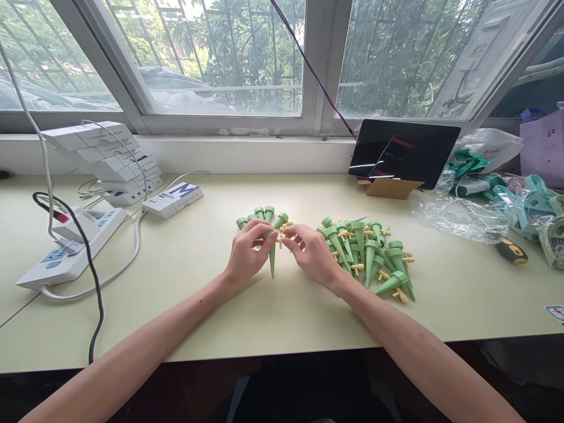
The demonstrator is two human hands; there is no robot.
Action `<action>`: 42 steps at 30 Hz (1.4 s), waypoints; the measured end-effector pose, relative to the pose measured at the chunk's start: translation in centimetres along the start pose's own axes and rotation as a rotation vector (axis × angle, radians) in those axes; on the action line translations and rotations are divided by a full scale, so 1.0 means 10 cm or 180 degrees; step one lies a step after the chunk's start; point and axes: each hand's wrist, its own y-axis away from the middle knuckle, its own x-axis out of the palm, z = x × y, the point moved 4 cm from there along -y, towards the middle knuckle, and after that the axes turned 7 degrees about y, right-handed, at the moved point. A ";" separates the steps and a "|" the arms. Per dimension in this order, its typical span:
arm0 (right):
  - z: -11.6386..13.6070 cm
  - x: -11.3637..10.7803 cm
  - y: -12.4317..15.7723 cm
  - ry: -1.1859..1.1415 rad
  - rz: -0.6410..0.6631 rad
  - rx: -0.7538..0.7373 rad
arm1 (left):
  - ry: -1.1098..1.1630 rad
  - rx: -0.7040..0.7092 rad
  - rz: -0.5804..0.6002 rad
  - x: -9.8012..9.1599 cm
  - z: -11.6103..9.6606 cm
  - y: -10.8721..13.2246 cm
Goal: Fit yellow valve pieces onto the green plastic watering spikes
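Note:
My left hand [247,248] is closed around the upper part of a green plant watering spike [272,265], whose tip points down over the table. My right hand [312,254] is closed in a pinch at a small pale yellow valve [279,238] on the spike's side. The fingers partly hide where valve and spike meet. Just behind my left hand lie several green watering spikes [269,212], partly covered by it. To the right of my right hand is a loose pile of green spikes [370,249] with yellow valves among them.
White boxes [127,170] are stacked at the back left, near a power strip [74,249] with cables. A tablet [405,150] leans on a cardboard stand [392,188]. Plastic bags [462,220] and a yellow-black tool [512,251] lie at the right. The table's front edge runs below my forearms.

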 end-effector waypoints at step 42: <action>0.01 -0.03 0.00 -0.0081 -0.0024 0.0044 | 0.0333 -0.0108 0.0649 0.07 -0.07 0.03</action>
